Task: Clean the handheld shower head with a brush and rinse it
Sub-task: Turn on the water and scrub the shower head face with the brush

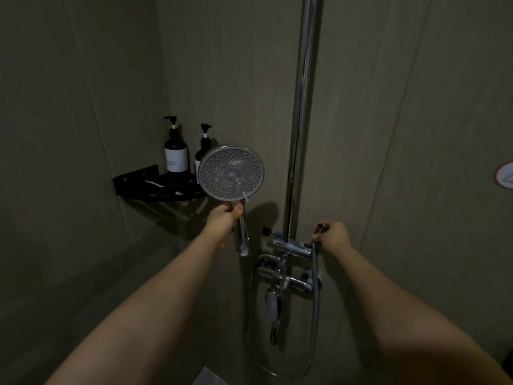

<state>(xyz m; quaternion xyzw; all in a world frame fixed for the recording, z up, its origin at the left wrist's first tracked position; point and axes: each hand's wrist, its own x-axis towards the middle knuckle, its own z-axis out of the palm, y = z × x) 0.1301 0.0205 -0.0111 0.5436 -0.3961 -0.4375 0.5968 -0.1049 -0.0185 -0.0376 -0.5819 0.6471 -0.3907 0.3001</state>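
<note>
Handheld shower head (231,173): round chrome-rimmed disc, grey nozzle face dotted with small nubs, plain round centre. Held upright, face turned toward room, handle pointing down, left of vertical riser pipe (302,115). Detached from hose.

Brush (244,234): slim, clear-handled, toothbrush-like; lies alongside shower head handle, one end down, left of riser pipe.

Hose (315,287): silver flexible, free end raised just right of riser pipe, rest looping down below.

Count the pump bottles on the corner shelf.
2. The taller pump bottle stands at the back of the black corner shelf; the shorter pump bottle is to its right, partly hidden behind the shower head.
</note>
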